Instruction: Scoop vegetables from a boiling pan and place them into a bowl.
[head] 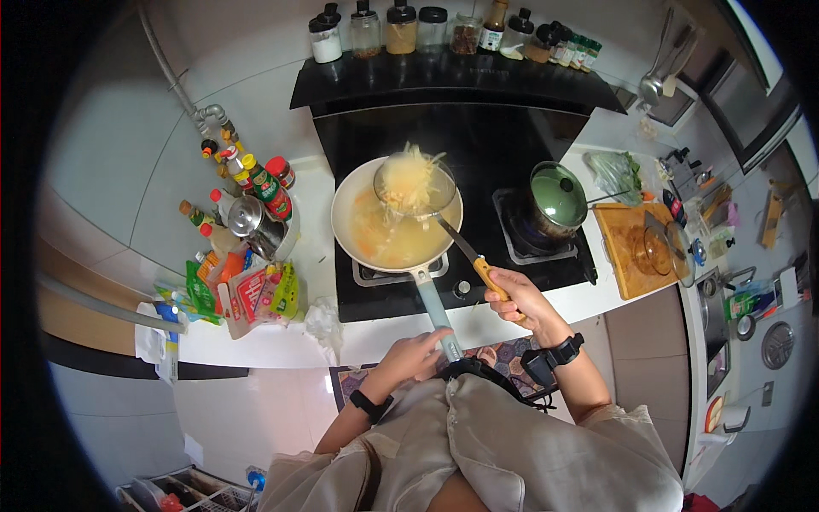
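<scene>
My right hand (pixel 521 299) grips the wooden handle of a wire-mesh skimmer (pixel 446 208). A heap of pale shredded food (pixel 411 179) fills the skimmer, held over the back right part of a light-coloured frying pan (pixel 342 224). In the pan lies yellowish liquid with orange and pale shreds. My left hand (pixel 413 353) is beside the pan's pale blue-green handle (pixel 434 306), its fingers near or touching the lower end; whether it grips cannot be told. The pan stands on the left burner of a black gas hob (pixel 397 310).
A green-lidded pot (pixel 558 195) sits on the right burner. Right of the hob, a wooden cutting board (pixel 617 256) carries a glass bowl and a knife. Sauce bottles (pixel 272 192) and food packets (pixel 253 297) crowd the left counter. Spice jars (pixel 401 32) line the shelf behind.
</scene>
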### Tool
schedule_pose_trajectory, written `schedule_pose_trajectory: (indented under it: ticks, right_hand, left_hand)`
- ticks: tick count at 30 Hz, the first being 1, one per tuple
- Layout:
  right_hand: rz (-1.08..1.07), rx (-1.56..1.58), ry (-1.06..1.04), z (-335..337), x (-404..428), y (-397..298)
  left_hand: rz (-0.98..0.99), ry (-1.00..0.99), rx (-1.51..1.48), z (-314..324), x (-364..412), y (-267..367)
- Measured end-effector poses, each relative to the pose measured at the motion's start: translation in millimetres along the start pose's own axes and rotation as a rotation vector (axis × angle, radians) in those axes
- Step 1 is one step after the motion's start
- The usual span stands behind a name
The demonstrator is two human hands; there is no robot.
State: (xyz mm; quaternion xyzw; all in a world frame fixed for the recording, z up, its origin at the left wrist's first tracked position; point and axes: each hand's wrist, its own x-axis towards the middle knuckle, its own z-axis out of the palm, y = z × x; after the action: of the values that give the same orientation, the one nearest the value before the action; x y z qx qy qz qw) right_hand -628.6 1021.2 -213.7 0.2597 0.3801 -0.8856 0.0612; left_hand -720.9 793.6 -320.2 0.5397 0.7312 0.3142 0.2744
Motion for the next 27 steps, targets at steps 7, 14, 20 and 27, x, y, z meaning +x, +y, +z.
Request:
schedule_pose_trajectory:
  ticks: [7, 14, 20, 27]
  right_hand:
    - [-0.043, -0.079, -0.024, 13.8, -18.2, -8.1]
    - [-0.035, -0.035, -0.034, 0.8, -1.1, 6.2]
    - [0.044, -0.099, -0.023, -7.6, 9.4, 14.2]
    - [-0.097, -0.179, -0.070, 10.0, -19.1, -10.3]
  left_hand:
    - [0.025, 0.033, 0.060, 9.2, 2.9, -7.2]
    - [-0.023, 0.008, 0.091, 8.1, 2.2, 2.8]
    - [0.034, 0.109, 0.133, 20.5, -17.3, -16.5]
    - [0.072, 0.099, 0.146, 11.6, -22.8, -7.2]
